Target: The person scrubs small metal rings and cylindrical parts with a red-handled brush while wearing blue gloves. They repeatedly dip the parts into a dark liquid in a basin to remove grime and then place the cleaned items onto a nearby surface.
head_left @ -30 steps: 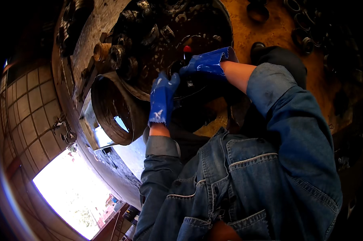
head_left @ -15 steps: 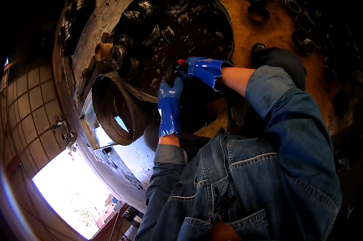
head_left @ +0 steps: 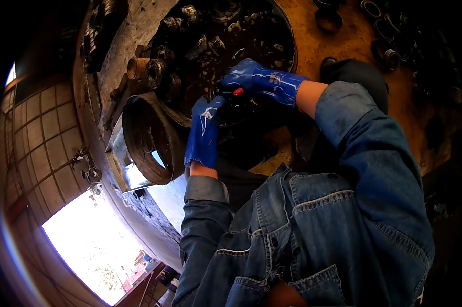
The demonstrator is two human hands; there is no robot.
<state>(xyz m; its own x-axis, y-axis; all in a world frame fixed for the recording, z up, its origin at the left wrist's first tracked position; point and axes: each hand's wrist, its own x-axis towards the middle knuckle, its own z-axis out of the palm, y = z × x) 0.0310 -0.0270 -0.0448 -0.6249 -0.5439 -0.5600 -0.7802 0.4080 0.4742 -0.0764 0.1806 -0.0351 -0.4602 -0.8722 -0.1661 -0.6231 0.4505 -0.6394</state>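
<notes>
Right hand (head_left: 243, 77), in a shiny blue rubber glove, has its grip closed around a small tool with a rounded red end (head_left: 238, 92); rest of it is lost in the dark. The red end pokes out under the fist, over the near part of a big round dark metal basin (head_left: 294, 47) with murky brown liquid (head_left: 261, 41) in it. Left hand (head_left: 207, 110), same kind of blue glove, is just beside it, but honestly can't tell what that grip is doing. Grimy rounded metal chunks (head_left: 173, 23) are bunched along the basin's left side, near a rusty brown cylinder (head_left: 137, 67). Wide dark open drum (head_left: 141, 135) sits left of the left hand.
</notes>
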